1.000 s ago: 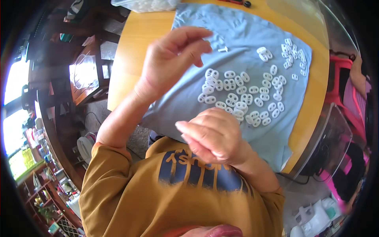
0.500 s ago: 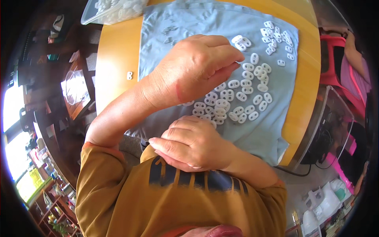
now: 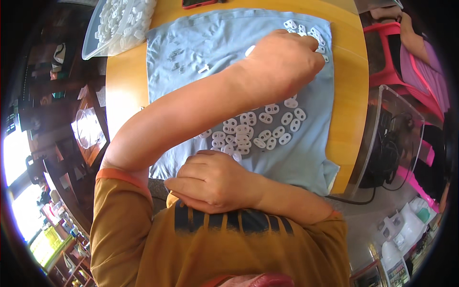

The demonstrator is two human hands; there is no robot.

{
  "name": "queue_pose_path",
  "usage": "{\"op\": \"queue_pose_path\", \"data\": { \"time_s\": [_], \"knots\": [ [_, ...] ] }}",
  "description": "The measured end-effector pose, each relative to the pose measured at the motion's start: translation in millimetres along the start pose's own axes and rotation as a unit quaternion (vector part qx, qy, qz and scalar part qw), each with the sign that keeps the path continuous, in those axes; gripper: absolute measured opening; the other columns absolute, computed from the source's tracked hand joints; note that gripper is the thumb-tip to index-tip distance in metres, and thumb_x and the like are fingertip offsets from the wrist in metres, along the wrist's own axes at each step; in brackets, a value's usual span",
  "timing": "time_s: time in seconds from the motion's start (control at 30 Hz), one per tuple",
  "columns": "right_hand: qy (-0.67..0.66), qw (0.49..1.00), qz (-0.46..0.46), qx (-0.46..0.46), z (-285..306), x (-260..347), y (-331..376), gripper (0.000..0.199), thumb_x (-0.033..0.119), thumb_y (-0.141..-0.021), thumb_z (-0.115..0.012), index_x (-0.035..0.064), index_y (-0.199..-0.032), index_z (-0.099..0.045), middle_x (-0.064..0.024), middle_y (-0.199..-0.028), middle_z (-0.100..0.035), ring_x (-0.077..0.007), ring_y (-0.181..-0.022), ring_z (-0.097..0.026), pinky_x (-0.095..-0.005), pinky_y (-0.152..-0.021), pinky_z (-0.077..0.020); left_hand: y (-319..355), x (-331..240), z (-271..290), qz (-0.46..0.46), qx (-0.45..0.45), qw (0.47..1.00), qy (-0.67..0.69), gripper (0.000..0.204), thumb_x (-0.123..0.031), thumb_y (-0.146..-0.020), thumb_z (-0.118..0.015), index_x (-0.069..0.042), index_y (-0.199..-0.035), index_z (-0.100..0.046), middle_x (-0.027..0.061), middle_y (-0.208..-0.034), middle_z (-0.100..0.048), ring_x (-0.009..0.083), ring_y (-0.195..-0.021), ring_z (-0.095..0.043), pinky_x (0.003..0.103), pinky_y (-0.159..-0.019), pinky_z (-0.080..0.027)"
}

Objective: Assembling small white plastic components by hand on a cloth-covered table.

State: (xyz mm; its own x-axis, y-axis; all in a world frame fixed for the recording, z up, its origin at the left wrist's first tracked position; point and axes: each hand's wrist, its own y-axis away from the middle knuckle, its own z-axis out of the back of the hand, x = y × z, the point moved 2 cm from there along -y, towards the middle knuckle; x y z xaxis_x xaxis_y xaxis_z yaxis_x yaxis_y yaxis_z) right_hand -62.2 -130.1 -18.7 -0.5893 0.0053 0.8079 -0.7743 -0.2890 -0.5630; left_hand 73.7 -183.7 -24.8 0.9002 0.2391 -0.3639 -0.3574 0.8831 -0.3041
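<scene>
The left hand (image 3: 289, 62) is bent over small white plastic pieces (image 3: 289, 24); whether it grips any cannot be told. The right hand (image 3: 215, 182), nearer the body, is curled, palm hidden, its hold unclear. Between them on blue cloth (image 3: 165, 91) lie two-holed white ovals (image 3: 243, 129): likely light, stiff, slick, best pinched by the rim. Left of the left hand, a clear tub (image 3: 92, 49) brims with white parts (image 3: 113, 19); right of the right hand, a clear bin (image 3: 404, 102) holds dark things (image 3: 382, 155).

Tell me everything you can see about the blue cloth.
The light blue cloth looks like soft fabric, rumpled and spread over the wooden table, its near-right corner bunched. White two-holed pieces, a white T-shaped piece and small greyish bits lie on it. The left hand and left forearm hide part of it.
</scene>
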Motion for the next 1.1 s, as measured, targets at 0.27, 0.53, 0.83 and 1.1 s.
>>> {"op": "queue_pose_path", "data": {
  "time_s": [0.27,0.53,0.83,1.1],
  "knots": [
    [-0.03,0.999,-0.011,0.001,-3,-1,-8,0.023,0.002,-0.065,-0.067,0.0014,-0.088,-0.063,-0.0077,-0.067,-0.058,-0.0217,-0.055,-0.055,-0.0322,-0.05,-0.0435,-5,-10,-16,-0.032,-0.018,0.999,-0.033,0.01,-0.01,-0.065,-0.058,-0.008,-0.074,-0.061,0.0086,-0.079,-0.058,0.0267,-0.077,-0.06,0.038,-0.067,-0.048],
    [0.017,0.999,-0.01,0.029,-6,-5,-9,0.027,-0.001,-0.065,-0.067,0.0024,-0.091,-0.062,-0.0056,-0.069,-0.056,-0.0221,-0.058,-0.054,-0.0327,-0.054,-0.045,23,-14,18,-0.024,-0.092,0.994,-0.049,0.013,-0.012,-0.068,-0.055,-0.005,-0.08,-0.056,0.0087,-0.072,-0.055,0.0286,-0.07,-0.059,0.039,-0.059,-0.047],
    [0.058,0.998,-0.019,-0.005,-3,-13,-9,0.023,-0.004,-0.065,-0.065,0.0003,-0.088,-0.064,-0.0065,-0.065,-0.056,-0.0214,-0.054,-0.053,-0.0304,-0.05,-0.0432,145,-5,89,0.27,-0.142,0.89,0.339,0.011,-0.004,-0.078,-0.062,-0.004,-0.086,-0.056,0.004,-0.073,-0.056,0.0109,-0.061,-0.054,0.025,-0.054,-0.043],
    [0.051,0.969,-0.229,-0.076,0,0,-12,0.018,-0.006,-0.076,-0.06,-0.0017,-0.093,-0.061,-0.0099,-0.078,-0.062,-0.0175,-0.067,-0.058,-0.0259,-0.061,-0.0445,231,-36,66,0.348,-0.224,0.526,0.743,0.016,0.002,-0.076,-0.066,-0.003,-0.088,-0.057,0.0033,-0.09,-0.056,0.0091,-0.084,-0.053,0.022,-0.075,-0.044]
  ]
}}
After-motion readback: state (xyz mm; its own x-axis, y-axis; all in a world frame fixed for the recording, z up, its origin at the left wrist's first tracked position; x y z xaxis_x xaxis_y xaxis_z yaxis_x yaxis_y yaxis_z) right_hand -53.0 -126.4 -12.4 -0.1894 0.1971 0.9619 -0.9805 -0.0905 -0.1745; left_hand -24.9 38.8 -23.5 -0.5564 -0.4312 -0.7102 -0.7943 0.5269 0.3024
